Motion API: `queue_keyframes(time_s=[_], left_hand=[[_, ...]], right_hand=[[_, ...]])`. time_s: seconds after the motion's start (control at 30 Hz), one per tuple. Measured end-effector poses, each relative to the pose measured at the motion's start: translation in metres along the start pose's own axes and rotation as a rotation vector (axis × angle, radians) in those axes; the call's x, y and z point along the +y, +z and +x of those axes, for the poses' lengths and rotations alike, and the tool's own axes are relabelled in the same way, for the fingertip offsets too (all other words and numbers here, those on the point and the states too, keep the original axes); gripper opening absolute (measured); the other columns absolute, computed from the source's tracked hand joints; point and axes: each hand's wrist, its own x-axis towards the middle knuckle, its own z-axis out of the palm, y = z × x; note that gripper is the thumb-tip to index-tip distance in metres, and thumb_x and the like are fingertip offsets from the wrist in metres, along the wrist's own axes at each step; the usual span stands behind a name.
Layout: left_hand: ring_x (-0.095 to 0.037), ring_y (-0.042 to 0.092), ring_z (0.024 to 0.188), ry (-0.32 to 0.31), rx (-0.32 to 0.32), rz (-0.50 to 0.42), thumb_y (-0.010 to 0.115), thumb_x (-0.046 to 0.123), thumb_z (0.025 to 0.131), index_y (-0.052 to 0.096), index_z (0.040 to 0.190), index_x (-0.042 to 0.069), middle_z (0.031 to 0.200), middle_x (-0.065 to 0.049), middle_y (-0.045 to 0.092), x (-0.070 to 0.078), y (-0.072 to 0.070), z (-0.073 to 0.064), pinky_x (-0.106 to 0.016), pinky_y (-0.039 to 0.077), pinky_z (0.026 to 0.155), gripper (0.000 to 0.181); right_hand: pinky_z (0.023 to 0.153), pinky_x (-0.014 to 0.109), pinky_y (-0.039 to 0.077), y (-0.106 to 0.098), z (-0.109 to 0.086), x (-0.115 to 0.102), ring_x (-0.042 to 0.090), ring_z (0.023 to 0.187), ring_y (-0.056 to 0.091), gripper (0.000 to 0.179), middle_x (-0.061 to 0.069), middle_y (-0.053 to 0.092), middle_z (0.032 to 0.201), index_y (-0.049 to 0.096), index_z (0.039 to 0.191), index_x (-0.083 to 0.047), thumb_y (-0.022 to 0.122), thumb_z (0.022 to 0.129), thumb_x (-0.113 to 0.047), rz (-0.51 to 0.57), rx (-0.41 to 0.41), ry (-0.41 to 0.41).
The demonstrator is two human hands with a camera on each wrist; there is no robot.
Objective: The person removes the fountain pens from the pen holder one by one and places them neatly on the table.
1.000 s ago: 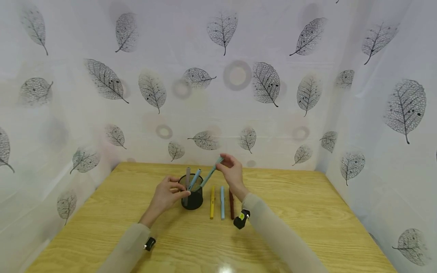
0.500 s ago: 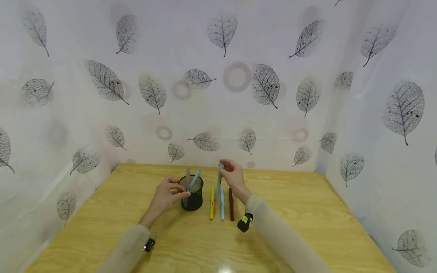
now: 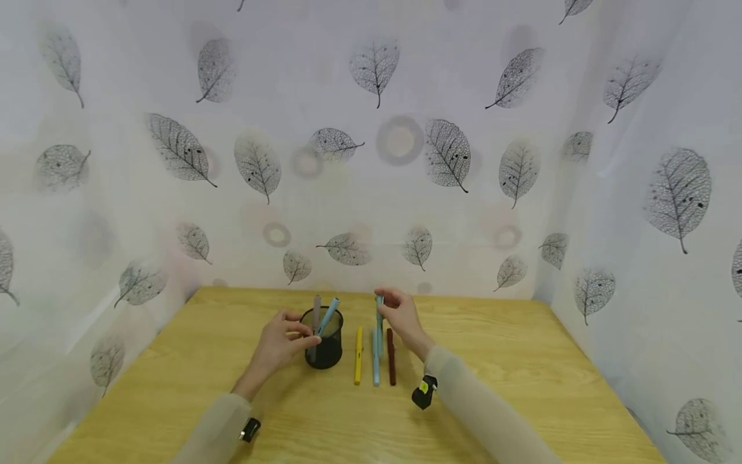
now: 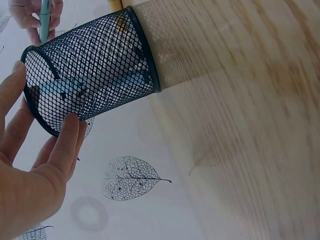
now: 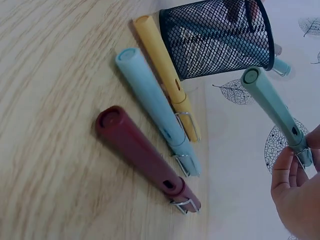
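Observation:
My left hand (image 3: pixel 275 348) holds the black mesh pen cup (image 3: pixel 328 354) by its rim, fingers and thumb spread around it. The cup stands upright with a light blue pen (image 3: pixel 332 310) and a greyish pen (image 3: pixel 316 307) leaning in it. To the right, a mint green pen (image 5: pixel 272 102) is pinched near its clip end by my right hand (image 3: pixel 404 319), and it hangs steeply down over the table. Below it lie a yellow pen (image 5: pixel 162 60), a light blue pen (image 5: pixel 150 97) and a dark red pen (image 5: pixel 137 150), side by side and roughly parallel.
The wooden table (image 3: pixel 475 361) carries the cup and the pens. A white curtain with a leaf print (image 3: pixel 371 193) encloses its back and sides. Each wrist wears a small black camera, such as the right wrist camera (image 3: pixel 425 392).
The mint green pen has come out of the cup, moved right and turned nearly upright, and sunk toward the lying pens. My left hand stays at the cup. The head view has tilted slightly up.

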Motion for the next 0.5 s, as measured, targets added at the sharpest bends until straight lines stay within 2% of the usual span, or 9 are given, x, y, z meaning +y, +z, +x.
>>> queue_keyframes(time_s=[0.17,0.33,0.4,0.5], left_hand=[[-0.034,0.061,0.111,-0.01,-0.007,-0.013,0.083,0.019,0.08,0.073,0.082,0.005,0.13,-0.019,0.05,-0.001,0.001,-0.002,-0.043,0.058,0.092,0.017],[-0.033,0.062,0.11,-0.015,-0.004,-0.018,0.083,0.02,0.08,0.073,0.084,0.004,0.128,-0.018,0.051,0.0,0.001,-0.001,-0.043,0.057,0.093,0.019],[-0.033,0.064,0.107,-0.022,0.002,-0.029,0.083,0.019,0.08,0.07,0.09,0.002,0.122,-0.018,0.057,0.0,0.001,-0.001,-0.043,0.058,0.092,0.023],[-0.033,0.064,0.108,-0.022,0.006,-0.032,0.083,0.018,0.08,0.07,0.091,0.002,0.12,-0.018,0.058,0.001,0.002,0.001,-0.044,0.058,0.092,0.024]], right_hand=[[0.07,0.028,0.057,-0.002,0.002,0.02,0.01,0.087,0.059,0.037,0.02,0.065,0.117,0.064,0.123,0.002,0.058,0.087,0.006,-0.066,0.023,0.024],[0.072,0.033,0.058,-0.008,0.001,0.022,0.012,0.083,0.057,0.035,0.015,0.066,0.108,0.066,0.121,0.0,0.057,0.088,0.006,-0.12,0.035,0.063],[0.072,0.033,0.058,-0.01,0.001,0.023,0.012,0.082,0.057,0.034,0.016,0.065,0.104,0.065,0.12,0.001,0.058,0.088,0.006,-0.132,0.031,0.074],[0.071,0.031,0.057,-0.017,0.001,0.024,0.013,0.082,0.058,0.034,0.02,0.064,0.107,0.066,0.12,0.001,0.058,0.087,0.006,-0.14,0.025,0.09]])
